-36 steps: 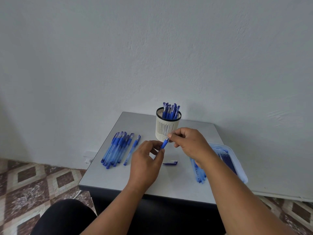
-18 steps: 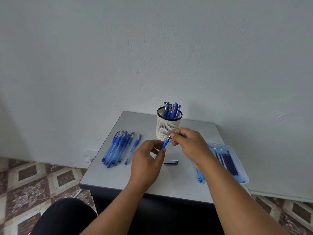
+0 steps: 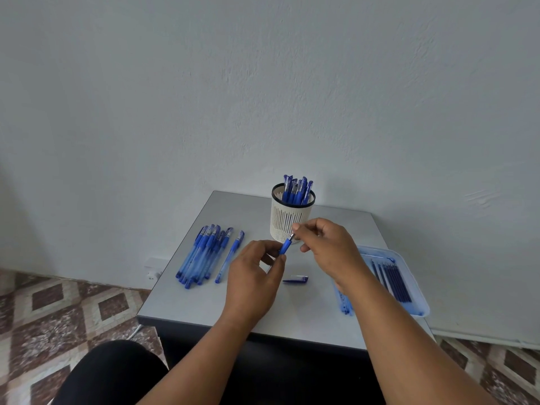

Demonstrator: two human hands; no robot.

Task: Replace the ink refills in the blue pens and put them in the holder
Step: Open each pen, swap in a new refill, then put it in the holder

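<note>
Your left hand (image 3: 253, 276) grips the blue pen (image 3: 285, 246) just in front of the pen holder (image 3: 292, 215); your right hand (image 3: 327, 247) pinches its metal tip. Twist the tip squarely, keeping the barrel steady.

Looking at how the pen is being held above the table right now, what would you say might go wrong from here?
The right hand pinches only the small tip of the pen that the left hand grips; it might slip and drop. The loose cap lies by the left hand and might get knocked. The holder stands just behind the right hand and might be bumped.
</note>
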